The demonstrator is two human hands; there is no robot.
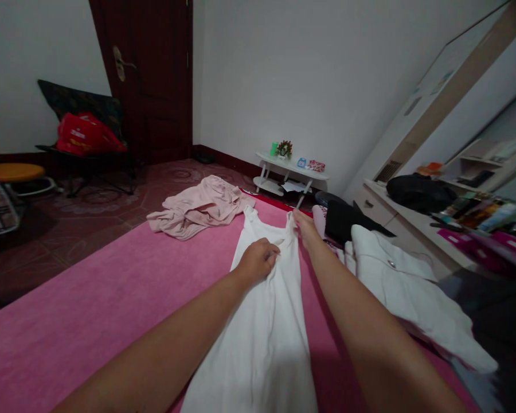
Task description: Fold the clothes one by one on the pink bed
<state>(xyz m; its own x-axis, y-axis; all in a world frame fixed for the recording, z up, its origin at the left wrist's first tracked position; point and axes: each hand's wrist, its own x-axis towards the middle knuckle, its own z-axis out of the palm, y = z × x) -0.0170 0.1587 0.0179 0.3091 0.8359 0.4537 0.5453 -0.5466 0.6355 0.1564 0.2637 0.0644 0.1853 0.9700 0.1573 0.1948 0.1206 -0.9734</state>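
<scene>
A white sleeveless garment (258, 344), a tank top or dress, lies lengthwise on the pink bed cover (112, 310), its neck end away from me. My left hand (258, 259) is closed on a pinch of its cloth below the neckline, and small folds gather there. At the far right shoulder strap, my right hand (303, 225) grips the edge of the garment between thumb and fingers. A crumpled light pink garment (204, 206) rests on the bed beyond, to the left.
Folded white clothing with a button (408, 287) and a black garment (352, 223) lie along the right side. A small white table (292, 163) stands by the wall. A dresser (382, 206) is at right; a chair with a red bag (86, 135) is at left.
</scene>
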